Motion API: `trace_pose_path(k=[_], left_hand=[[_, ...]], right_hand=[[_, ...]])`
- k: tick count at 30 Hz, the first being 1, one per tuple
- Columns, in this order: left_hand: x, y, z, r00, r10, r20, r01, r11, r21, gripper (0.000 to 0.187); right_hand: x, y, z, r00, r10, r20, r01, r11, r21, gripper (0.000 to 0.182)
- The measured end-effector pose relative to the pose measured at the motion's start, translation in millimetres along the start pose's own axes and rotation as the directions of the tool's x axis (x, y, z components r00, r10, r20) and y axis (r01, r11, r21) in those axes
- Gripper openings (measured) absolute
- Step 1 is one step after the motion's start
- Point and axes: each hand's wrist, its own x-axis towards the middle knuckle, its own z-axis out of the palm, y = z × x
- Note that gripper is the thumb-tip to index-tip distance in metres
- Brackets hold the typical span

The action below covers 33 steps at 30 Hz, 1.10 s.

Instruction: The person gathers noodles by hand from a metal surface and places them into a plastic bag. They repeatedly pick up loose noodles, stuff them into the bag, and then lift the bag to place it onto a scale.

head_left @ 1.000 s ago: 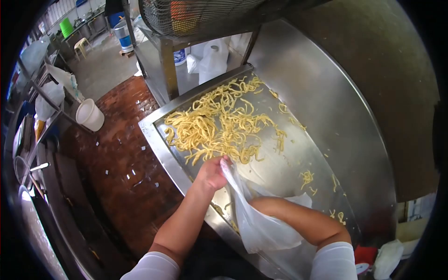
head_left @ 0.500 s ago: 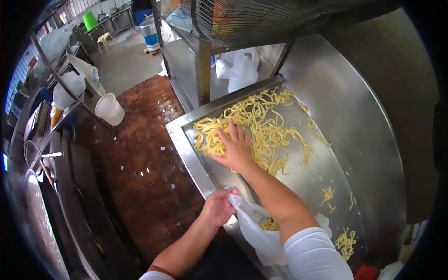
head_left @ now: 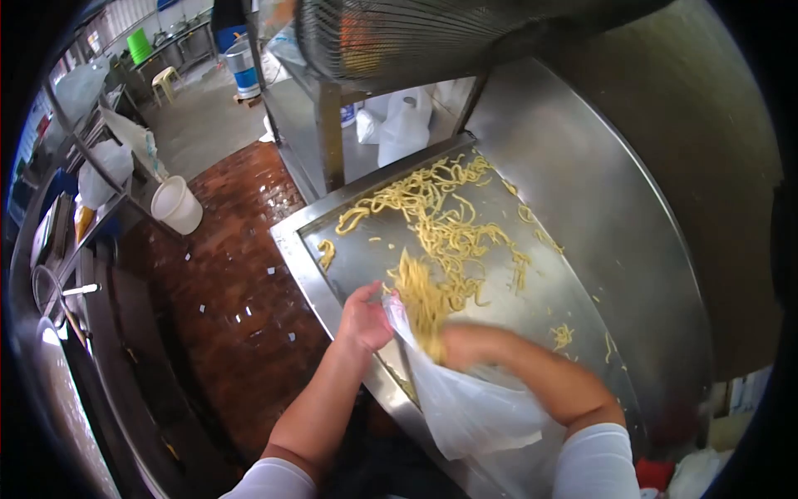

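Observation:
My left hand pinches the rim of a translucent plastic bag at the front edge of a steel tray table. My right hand is at the bag's mouth, smeared by motion, with a clump of thick yellow noodles in its grip. The clump hangs partly over the bag's opening, and the fingers are mostly hidden behind it. More loose noodles lie spread over the tray's far side, with a few strands to the right.
A large fan hangs over the table's far end, beside a steel shelf with white plastic jugs. Red-brown wet floor lies to the left, with a white bucket on it. A curved steel wall borders the tray.
My right hand has scooped noodles from the tray's far left corner and brought them back to the bag. That corner now shows bare metal. My left hand still holds the bag's rim.

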Motion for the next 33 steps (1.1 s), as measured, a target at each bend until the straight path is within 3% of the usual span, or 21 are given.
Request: trace_pose_path(k=[1,2,4,6,7,8,9,11,13,16,18,19,21,23,25,27,31,33], left_hand=[[4,-1,3,0.999,-0.017,0.046,0.017,1.000,0.018,0.041],[7,-3,7,0.999,-0.033,0.020,0.033,0.999,0.019,0.041],[9,-10,8,1.000,-0.018,0.010,0.017,0.998,0.067,0.041],[6,-7,4,1.000,-0.015,0.022,0.014,0.999,0.052,0.042],[1,-9,8,0.999,-0.037,0.018,0.036,0.997,0.074,0.042],[-8,-12,16,1.000,0.002,-0.023,0.000,0.997,0.071,0.043],[-11,-12,17,0.997,0.045,-0.064,-0.041,0.997,0.067,0.045],[-11,-3,6,0.992,0.027,-0.123,-0.024,0.999,0.022,0.051],[-15,2,3,0.995,-0.017,-0.102,0.023,0.998,0.065,0.049],[-15,11,4,0.995,-0.071,-0.076,0.079,0.990,0.115,0.057],[-14,10,12,0.994,-0.070,-0.079,0.081,0.987,0.138,0.060],[-10,12,12,0.994,-0.060,-0.092,0.073,0.986,0.149,0.060],[-4,17,12,0.992,-0.095,-0.081,0.105,0.988,0.115,0.061],[0,16,16,0.991,-0.030,-0.133,0.054,0.983,0.177,0.064],[-1,20,11,0.989,-0.106,-0.105,0.115,0.990,0.083,0.069],[0,25,5,0.986,-0.135,-0.098,0.143,0.987,0.079,0.074],[0,26,4,0.985,-0.152,-0.080,0.158,0.984,0.079,0.077],[0,27,0,0.982,-0.188,-0.020,0.189,0.980,0.056,0.074]], right_hand=[[-17,-10,9,0.957,0.141,0.254,-0.089,0.974,-0.206,0.030],[-26,-11,9,0.960,0.148,0.238,-0.102,0.975,-0.195,0.030],[-40,-10,10,0.916,0.164,0.366,-0.145,0.986,-0.080,0.025],[-55,22,-17,0.989,0.144,-0.021,-0.113,0.851,0.513,0.029],[-58,59,-24,0.896,0.278,-0.346,-0.039,0.826,0.562,0.040],[-68,73,-35,0.615,0.555,-0.560,-0.177,0.790,0.588,0.049],[-72,125,-26,0.233,0.545,-0.805,-0.259,0.833,0.489,0.060],[-92,179,-28,-0.242,0.408,-0.881,-0.478,0.740,0.473,0.066],[-96,271,-13,-0.531,0.347,-0.773,-0.571,0.528,0.629,0.066],[-88,253,-39,-0.468,0.273,-0.841,-0.585,0.618,0.525,0.065],[-60,260,-70,-0.350,0.274,-0.896,-0.399,0.821,0.408,0.063],[-41,260,-85,-0.291,0.204,-0.935,-0.371,0.876,0.307,0.061],[-1,267,-117,-0.250,0.161,-0.955,-0.316,0.919,0.237,0.060],[41,269,-148,-0.199,0.166,-0.966,-0.205,0.957,0.206,0.058],[80,261,-176,-0.149,0.164,-0.975,-0.132,0.974,0.184,0.057],[110,243,-196,0.017,0.114,-0.993,-0.270,0.957,0.105,0.057],[167,211,-207,0.063,0.135,-0.989,-0.241,0.963,0.116,0.055],[183,172,-198,0.276,0.114,-0.954,-0.168,0.983,0.069,0.051]])
